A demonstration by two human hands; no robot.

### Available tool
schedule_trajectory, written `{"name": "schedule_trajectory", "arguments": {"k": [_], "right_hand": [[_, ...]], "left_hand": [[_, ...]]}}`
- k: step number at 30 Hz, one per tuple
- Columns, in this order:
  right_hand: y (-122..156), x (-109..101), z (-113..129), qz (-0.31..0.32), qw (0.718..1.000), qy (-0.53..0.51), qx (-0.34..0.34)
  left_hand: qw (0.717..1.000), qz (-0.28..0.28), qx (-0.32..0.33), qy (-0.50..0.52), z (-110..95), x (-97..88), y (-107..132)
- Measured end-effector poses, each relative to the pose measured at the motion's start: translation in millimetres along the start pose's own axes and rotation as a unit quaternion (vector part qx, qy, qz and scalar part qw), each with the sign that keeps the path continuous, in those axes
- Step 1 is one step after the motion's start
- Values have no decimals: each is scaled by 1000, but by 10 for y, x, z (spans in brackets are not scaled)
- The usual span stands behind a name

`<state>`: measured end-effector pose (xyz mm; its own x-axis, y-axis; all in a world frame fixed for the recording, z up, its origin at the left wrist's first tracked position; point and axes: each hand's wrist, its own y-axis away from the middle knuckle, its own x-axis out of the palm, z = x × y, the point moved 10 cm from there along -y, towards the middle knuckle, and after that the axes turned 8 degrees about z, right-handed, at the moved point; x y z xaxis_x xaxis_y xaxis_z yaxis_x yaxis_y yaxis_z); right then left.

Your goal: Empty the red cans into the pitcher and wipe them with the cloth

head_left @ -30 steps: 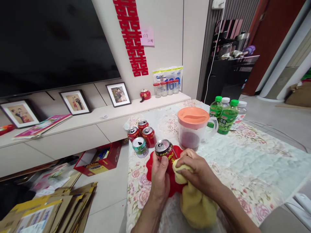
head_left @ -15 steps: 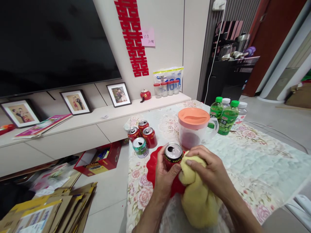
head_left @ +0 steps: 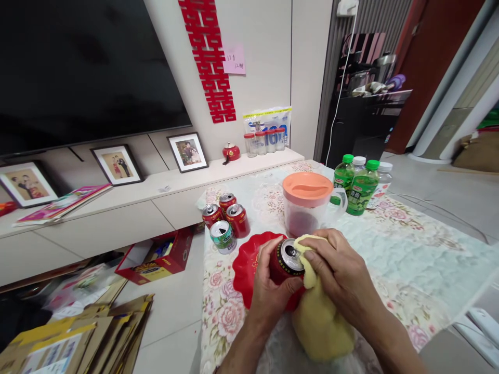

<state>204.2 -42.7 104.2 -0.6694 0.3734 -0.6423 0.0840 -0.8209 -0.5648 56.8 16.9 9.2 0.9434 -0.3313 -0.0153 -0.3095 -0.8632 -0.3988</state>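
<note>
A: Where is the red drink can point(head_left: 277, 266)?
B: In the left hand point(head_left: 273, 291), above the scalloped red tray point(head_left: 245, 267), its opened top tilted toward the right.
A: How is that grip?
B: Clamped around the can's side, thumb across the front.
A: And the right hand point(head_left: 343, 275)?
B: Its grip is closed on a yellow cloth point(head_left: 323, 330), pressed against the can's rim; the rest hangs below.
A: What stands around them on the flower-patterned desk point(head_left: 424, 246)?
B: A lidded pitcher point(head_left: 290, 214) just behind the tray, four green- and white-capped bottles point(head_left: 362, 195) right of it, and a cluster of four cans point(head_left: 238, 222) to the left.
</note>
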Motion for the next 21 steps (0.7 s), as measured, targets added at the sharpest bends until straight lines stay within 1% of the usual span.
{"name": "schedule_trajectory", "arguments": {"k": [4, 8, 11, 13, 14, 16, 19, 21], "right_hand": [[24, 81, -54, 22, 999, -19, 38], [33, 126, -74, 32, 996, -39, 66], [20, 119, -95, 60, 992, -78, 80], [8, 88, -96, 80, 988, -107, 72], [4, 47, -99, 77, 988, -113, 65], [4, -89, -118, 35, 993, -97, 51], [34, -275, -119, -53, 998, -24, 31], [38, -276, -65, -66, 998, 16, 5]], "left_hand": [[999, -33, 2, -42, -26, -64, 20], [997, -57, -21, -42, 6, -113, 36], [998, -46, -45, -1, 65, -92, 26], [996, -20, -64, 53, 120, -36, 15], [994, -5, -73, 85, 147, -2, 13], [987, 20, -84, 136, 181, 54, 13], [984, 47, -86, 151, 190, 92, 10], [985, 62, -81, 141, 182, 103, 1]]}}
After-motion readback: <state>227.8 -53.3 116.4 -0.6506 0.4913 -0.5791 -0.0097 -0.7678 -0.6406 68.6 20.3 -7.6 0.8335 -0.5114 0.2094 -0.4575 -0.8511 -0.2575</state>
